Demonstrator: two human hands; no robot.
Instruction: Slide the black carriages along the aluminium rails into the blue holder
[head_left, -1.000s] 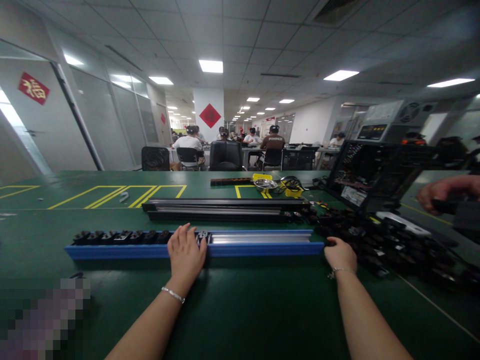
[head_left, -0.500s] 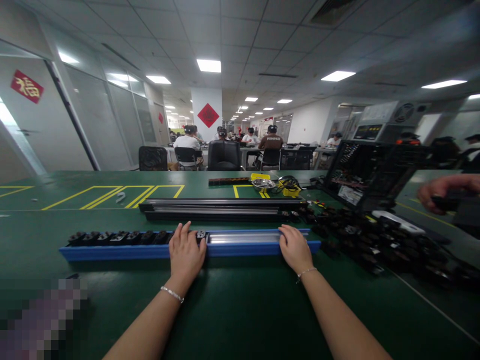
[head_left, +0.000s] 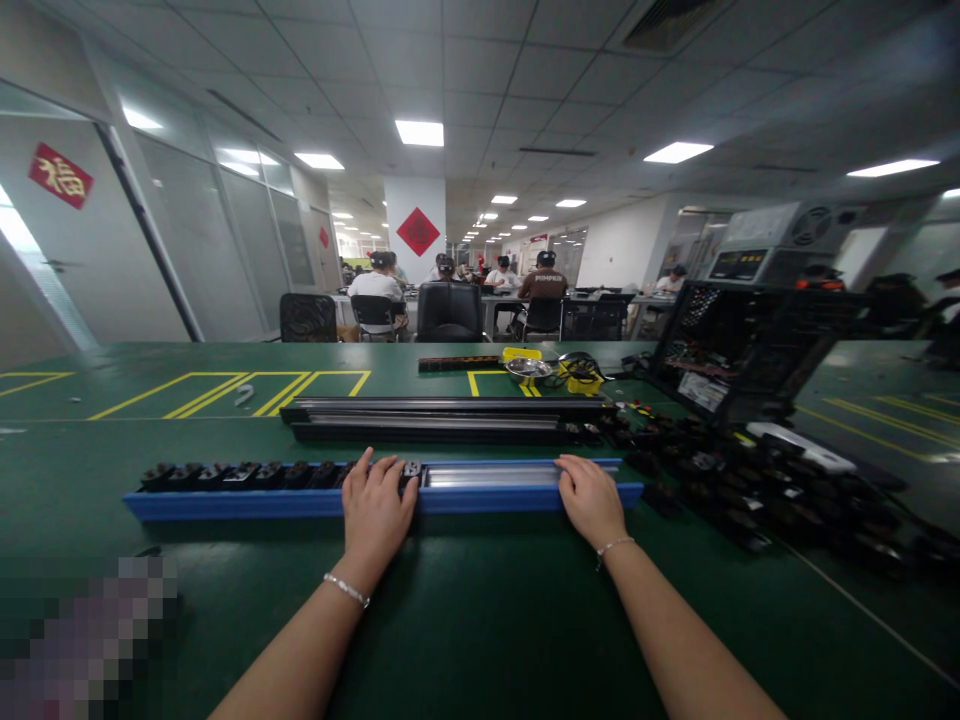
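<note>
A long blue channel (head_left: 247, 507) lies across the table before me, with a bright metal strip (head_left: 491, 477) showing in its right half. Small black blocks (head_left: 270, 474) with metal tops stand in a row along its left half. My left hand (head_left: 379, 505) is open on the row's right end, fingers spread across the blocks and thumb beside the last one. Some blocks are hidden under it. My right hand (head_left: 592, 495) is closed around the channel near its right end, thumb at the front and fingers over the top.
Black rails (head_left: 450, 422) lie behind the channel. A heap of black parts (head_left: 787, 490) spreads at right, below an opened computer case (head_left: 750, 345). Farther back are a metal bowl (head_left: 529, 370) and a yellow box (head_left: 582, 380). A blurred-out object (head_left: 97, 640) is at front left.
My left hand and the row of blocks have shifted slightly right along the channel. My right hand stays in place. Another person's hand at the far right has left the view.
</note>
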